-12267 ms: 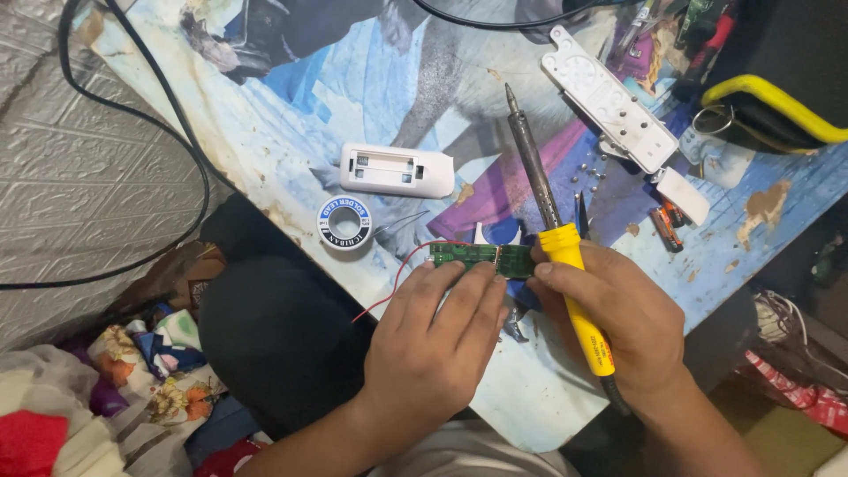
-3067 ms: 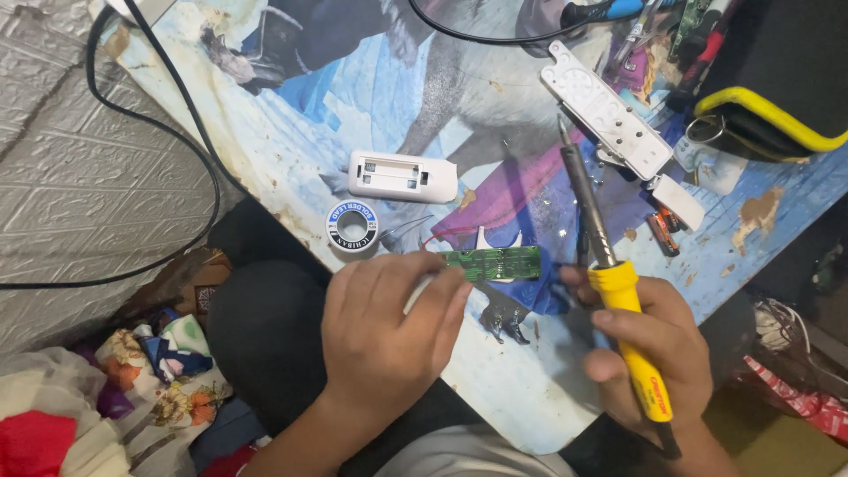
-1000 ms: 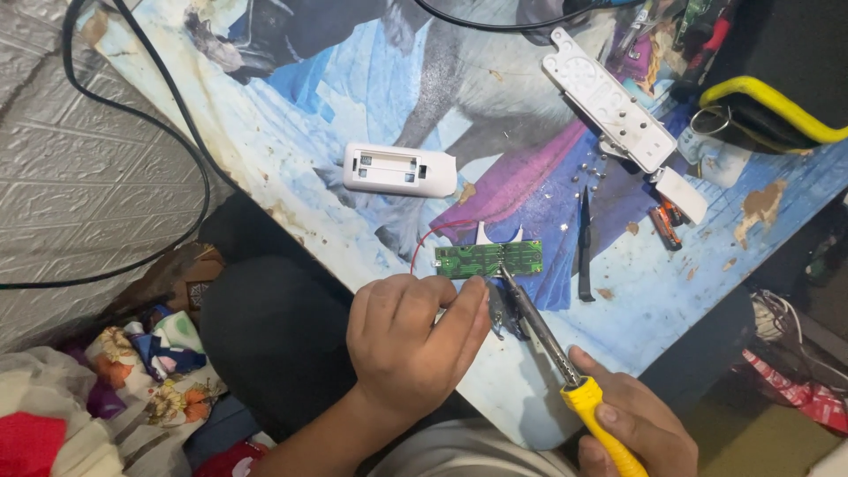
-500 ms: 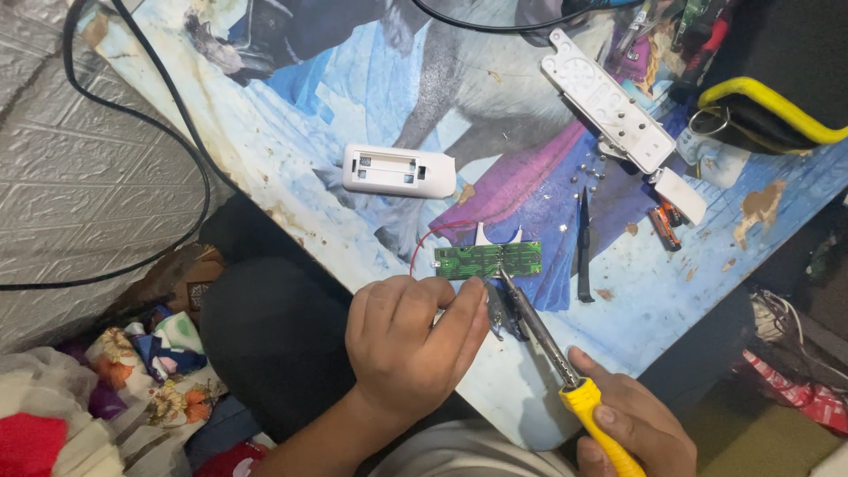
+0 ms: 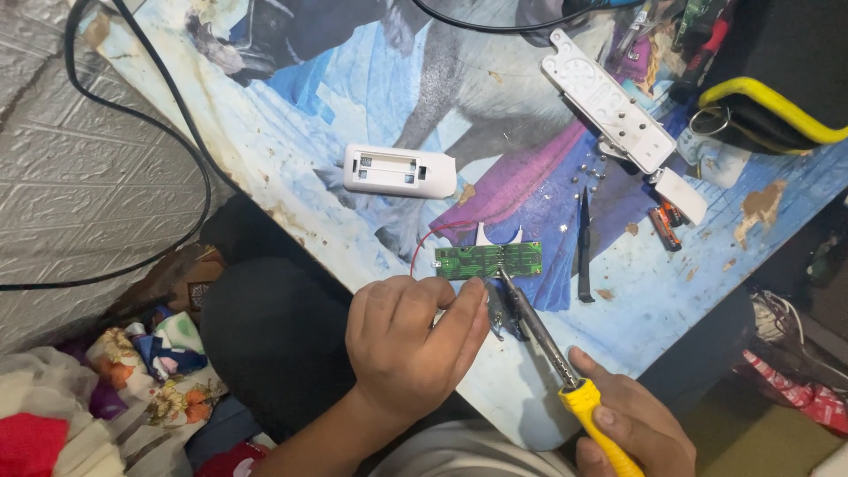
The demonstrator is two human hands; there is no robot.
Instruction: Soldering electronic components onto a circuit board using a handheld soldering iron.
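The green board (image 5: pixel 488 260) lies flat on the printed blue table (image 5: pixel 291 150), and it serves as the landmark here. The soldering iron (image 5: pixel 539 331) now slants up from the lower right with its tip touching the board's lower edge; three seconds ago it stood upright, right of the board, and well off it. So the iron has come down onto the board, and heat is probably going into a joint. The right hand (image 5: pixel 632 433) grips the iron's yellow handle. The left hand (image 5: pixel 411 349) is curled just below the board, thumb and forefinger pinched near its lower edge; it may hold solder wire, but that is too thin to tell. A red wire (image 5: pixel 424 243) loops from the board's left end.

Up and left of the board lies a white casing (image 5: pixel 399 170) with its battery bay open and empty. Up and right lies a long white cover (image 5: pixel 609 97). A black tool (image 5: pixel 584 243) lies just right of the board.
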